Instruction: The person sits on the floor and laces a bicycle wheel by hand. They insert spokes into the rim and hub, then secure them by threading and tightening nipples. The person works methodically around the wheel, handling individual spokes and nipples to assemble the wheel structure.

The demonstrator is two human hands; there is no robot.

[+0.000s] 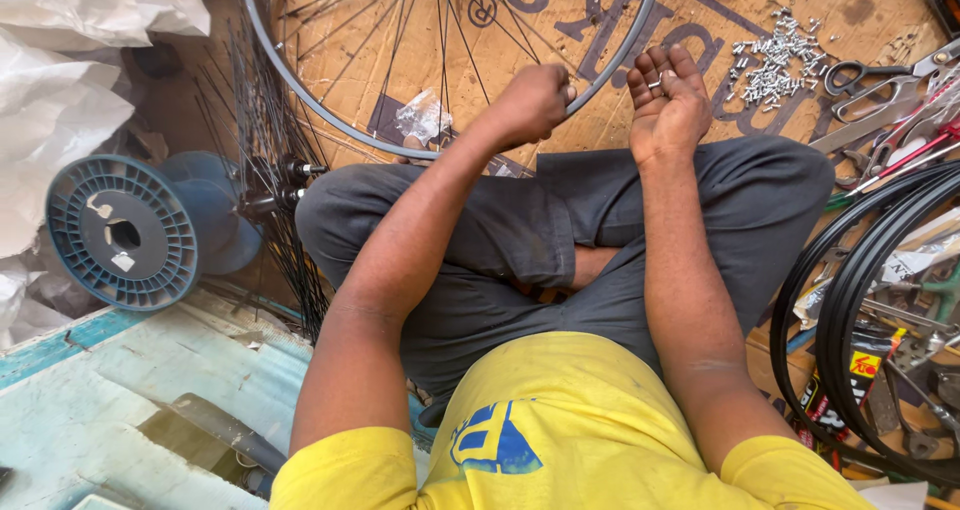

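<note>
A silver bicycle wheel rim (620,50) with thin dark spokes (440,30) lies on flattened brown cardboard (720,10) in front of my crossed legs. My left hand (535,100) is closed around the near edge of the rim. Palm up just right of the rim, my right hand (668,95) cups a few small silver spoke nipples. A loose pile of the same silver nipples (775,60) rests on the cardboard to the right of that hand.
A bundle of loose black spokes with a hub (270,180) stands at my left knee, beside a blue plastic spool (120,232). Scissors (875,75) and hand tools lie at the right, above black rims or tyres (850,300). White plastic sheeting (60,90) fills the far left.
</note>
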